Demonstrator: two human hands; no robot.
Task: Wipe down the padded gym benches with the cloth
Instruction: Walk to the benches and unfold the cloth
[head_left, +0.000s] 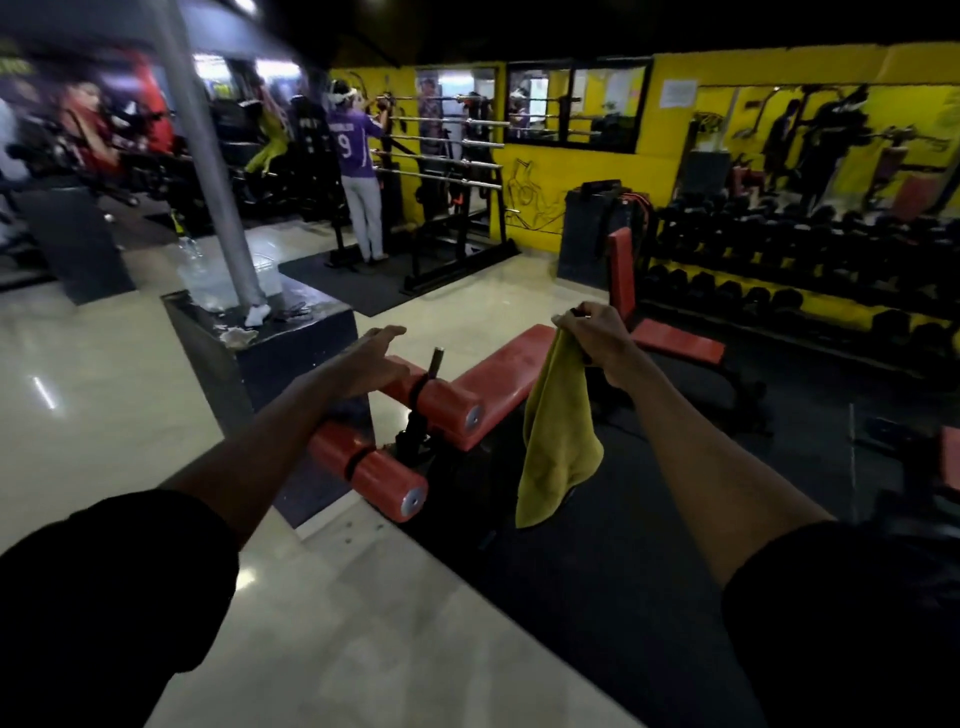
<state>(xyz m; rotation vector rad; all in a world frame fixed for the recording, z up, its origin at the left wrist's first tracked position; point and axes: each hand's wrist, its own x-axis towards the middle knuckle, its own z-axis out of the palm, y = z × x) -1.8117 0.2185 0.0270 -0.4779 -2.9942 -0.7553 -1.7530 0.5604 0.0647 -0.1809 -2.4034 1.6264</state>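
The left grip (371, 358) lies flat, fingers straight, holding nothing, on or just over the upper foam roller (447, 408), likely bracing the red padded bench (504, 374). The right grip (597, 338) pinches the yellow cloth (558, 431) by its top edge, so it hangs free beside the pad, not yet wiping.
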